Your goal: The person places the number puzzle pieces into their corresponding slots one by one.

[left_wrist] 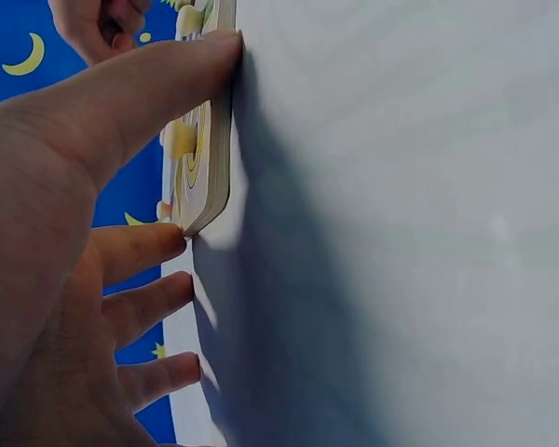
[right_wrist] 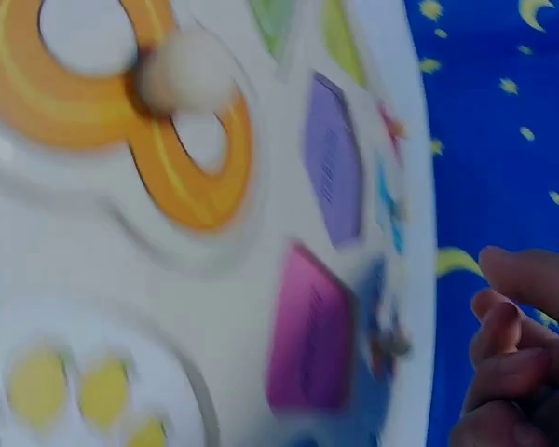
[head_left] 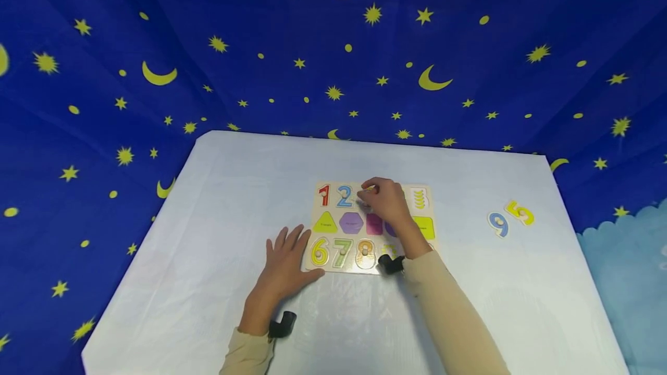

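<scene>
A wooden number puzzle board [head_left: 334, 265] lies on the table, with knobbed number pieces such as the red 1 [head_left: 324, 195], blue 2 [head_left: 344, 196], yellow 6 [head_left: 319, 252], green 7 [head_left: 341, 253] and orange 8 [head_left: 365, 253]. My left hand [head_left: 283, 265] has its fingers spread at the board's left side. Its thumb touches the near edge and a fingertip the corner, as the left wrist view shows. Above the top row, right of the 2, is my right hand [head_left: 387, 200]. In the right wrist view its fingers [right_wrist: 508, 372] are loosely curled, with nothing visible between them.
Off to the right of the board, a blue 9 piece [head_left: 498, 224] and a yellow 5 piece [head_left: 519, 213] lie on the white table [head_left: 234, 190]. A blue curtain [head_left: 292, 28] with moons and stars hangs behind the table.
</scene>
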`<control>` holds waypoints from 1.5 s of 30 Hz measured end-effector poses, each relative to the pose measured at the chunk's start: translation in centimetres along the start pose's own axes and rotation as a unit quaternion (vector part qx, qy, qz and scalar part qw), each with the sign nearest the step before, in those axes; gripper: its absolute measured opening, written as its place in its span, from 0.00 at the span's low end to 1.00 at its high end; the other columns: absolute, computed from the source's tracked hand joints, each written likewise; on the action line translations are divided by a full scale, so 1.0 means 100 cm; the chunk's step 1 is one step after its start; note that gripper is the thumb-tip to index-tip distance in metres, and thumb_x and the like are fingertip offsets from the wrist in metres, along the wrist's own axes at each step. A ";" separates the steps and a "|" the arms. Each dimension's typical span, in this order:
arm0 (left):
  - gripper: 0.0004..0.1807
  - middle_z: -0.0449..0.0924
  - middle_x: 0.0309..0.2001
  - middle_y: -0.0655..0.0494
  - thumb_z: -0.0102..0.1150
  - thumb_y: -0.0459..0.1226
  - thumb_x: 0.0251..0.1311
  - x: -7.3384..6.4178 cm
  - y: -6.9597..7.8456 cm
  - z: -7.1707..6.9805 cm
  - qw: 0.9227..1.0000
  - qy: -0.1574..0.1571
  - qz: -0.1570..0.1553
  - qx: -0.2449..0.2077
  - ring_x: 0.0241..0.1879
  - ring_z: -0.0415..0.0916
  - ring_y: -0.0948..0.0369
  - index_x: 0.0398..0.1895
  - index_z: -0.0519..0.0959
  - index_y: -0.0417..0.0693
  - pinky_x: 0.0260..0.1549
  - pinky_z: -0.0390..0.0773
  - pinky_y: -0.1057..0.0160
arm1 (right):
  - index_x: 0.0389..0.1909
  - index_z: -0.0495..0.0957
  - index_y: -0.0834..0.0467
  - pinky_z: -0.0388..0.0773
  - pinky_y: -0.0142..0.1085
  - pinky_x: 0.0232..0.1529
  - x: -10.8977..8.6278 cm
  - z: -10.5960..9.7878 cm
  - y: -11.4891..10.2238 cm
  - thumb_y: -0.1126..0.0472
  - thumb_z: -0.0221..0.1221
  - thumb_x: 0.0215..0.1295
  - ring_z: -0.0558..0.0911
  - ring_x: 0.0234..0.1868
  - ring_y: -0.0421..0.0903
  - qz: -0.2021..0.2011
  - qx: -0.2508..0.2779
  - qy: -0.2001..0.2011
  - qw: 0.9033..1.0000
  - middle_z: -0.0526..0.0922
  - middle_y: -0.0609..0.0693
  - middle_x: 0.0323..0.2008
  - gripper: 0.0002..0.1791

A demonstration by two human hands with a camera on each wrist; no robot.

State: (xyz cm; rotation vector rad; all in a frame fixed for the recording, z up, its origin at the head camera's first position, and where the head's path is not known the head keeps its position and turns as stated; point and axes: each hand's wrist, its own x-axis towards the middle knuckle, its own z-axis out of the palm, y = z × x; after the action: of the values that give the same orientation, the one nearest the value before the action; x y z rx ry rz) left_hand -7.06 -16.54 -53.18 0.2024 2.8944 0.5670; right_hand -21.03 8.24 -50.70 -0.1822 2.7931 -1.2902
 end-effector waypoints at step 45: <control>0.53 0.57 0.71 0.47 0.70 0.60 0.43 0.006 0.002 -0.005 1.000 -0.007 0.000 0.027 0.69 0.47 0.41 0.71 0.62 0.48 0.61 0.46 0.30 | 0.55 0.76 0.63 0.59 0.43 0.32 -0.108 -0.174 0.159 0.47 0.56 0.66 0.70 0.40 0.59 0.266 -0.116 0.109 0.951 0.75 0.60 0.39 0.26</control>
State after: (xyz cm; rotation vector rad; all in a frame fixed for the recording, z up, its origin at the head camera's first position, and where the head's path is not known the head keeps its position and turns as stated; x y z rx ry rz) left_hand -7.72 -16.48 -52.72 0.2139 2.8975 0.4862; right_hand -13.41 33.02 -51.50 0.6995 2.8559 -0.8951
